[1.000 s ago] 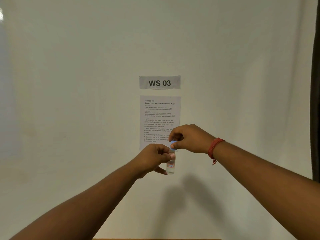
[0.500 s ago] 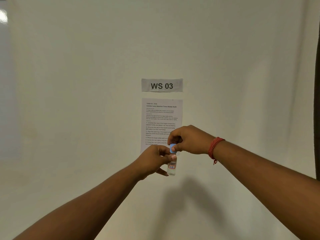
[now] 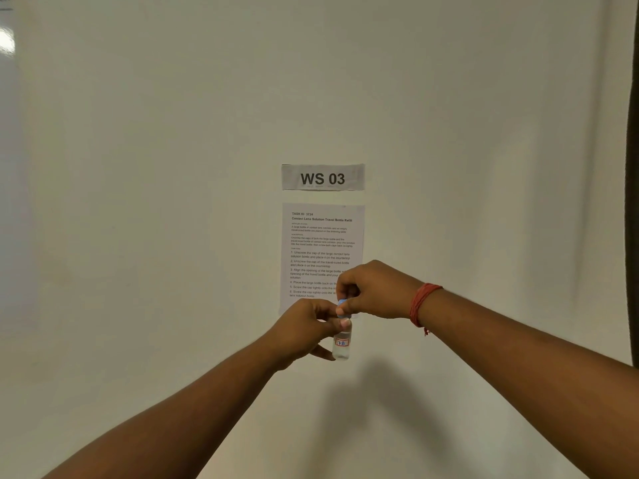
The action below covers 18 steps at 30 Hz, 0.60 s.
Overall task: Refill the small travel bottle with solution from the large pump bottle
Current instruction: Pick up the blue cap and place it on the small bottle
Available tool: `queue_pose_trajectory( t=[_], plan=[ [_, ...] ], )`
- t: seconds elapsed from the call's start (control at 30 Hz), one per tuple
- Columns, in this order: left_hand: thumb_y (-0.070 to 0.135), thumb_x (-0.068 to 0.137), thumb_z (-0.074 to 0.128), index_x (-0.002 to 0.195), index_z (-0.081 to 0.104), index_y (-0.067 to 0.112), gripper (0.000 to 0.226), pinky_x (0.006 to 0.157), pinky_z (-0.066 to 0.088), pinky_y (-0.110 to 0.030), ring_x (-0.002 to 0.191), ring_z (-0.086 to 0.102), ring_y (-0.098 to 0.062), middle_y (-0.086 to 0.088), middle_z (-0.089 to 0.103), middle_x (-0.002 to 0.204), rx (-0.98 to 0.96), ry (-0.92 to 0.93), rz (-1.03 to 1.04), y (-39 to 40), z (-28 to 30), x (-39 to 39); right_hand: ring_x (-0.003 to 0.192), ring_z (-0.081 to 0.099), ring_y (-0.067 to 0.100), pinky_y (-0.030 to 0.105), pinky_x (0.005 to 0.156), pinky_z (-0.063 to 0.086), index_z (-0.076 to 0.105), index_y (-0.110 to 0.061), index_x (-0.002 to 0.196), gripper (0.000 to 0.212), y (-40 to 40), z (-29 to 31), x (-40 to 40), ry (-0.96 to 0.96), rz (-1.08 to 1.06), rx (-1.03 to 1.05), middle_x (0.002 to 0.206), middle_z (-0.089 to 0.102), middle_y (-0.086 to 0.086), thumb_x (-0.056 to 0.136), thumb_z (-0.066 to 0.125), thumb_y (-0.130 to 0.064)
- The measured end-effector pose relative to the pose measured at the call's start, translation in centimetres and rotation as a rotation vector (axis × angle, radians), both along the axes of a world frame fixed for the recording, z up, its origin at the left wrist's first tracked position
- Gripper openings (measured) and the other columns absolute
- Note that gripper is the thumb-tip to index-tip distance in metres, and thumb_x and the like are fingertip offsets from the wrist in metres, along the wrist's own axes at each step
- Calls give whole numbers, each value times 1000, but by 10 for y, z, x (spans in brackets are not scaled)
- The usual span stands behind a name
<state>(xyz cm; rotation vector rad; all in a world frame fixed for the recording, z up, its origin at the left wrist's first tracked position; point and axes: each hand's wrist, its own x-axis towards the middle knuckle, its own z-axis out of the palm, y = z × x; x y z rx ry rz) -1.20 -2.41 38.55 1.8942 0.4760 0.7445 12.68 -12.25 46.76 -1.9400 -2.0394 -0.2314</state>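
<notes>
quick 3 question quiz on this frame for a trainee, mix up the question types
1. True or false: the small travel bottle stands on a table.
2. Multiple choice: what does the right hand pinch? A) the blue cap B) the WS 03 sign C) the instruction sheet
3. Fill in: the red thread band is on the ___ wrist.

Key
1. False: the left hand holds it upright in the air, before the wall.
2. A: its grip is on the cap atop the bottle.
3. right
</notes>
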Motion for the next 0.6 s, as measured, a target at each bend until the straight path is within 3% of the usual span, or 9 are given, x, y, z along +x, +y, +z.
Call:
queue_pose_trajectory(
  t=[0.2,0.37,0.47,0.6],
  plan=[
    [19,93,72,104,73,6,18,78,63,-54,98,73,-28,-11,72,104,-6,-4,-13,2,-4,2,76,51,12,23,67,44,64,-15,92,24,4,-5,2,-24,-23,-20,80,55,-7,88,69,-38],
    [18,94,70,110,72,6,21,79,63,-54,100,73,-30,-13,72,109,2,14,14,5,-4,5,82,63,13,24,79,54,64,-25,115,25,5,-4,8,94,22,-18,96,63,-7,92,66,-33],
    [19,93,71,110,73,7,21,78,63,-53,99,73,-28,-11,72,107,-2,12,16,7,-4,5,78,65,10,28,81,57,68,-23,112,19,5,-4,10,97,52,-43,94,67,-6,93,65,-23],
    [18,94,70,110,73,7,19,78,63,-52,100,73,-28,-13,72,110,-3,10,16,9,-6,6,74,60,8,26,77,54,69,-18,104,15,8,-7,9,66,34,-26,93,68,-1,92,65,-27]
  ],
)
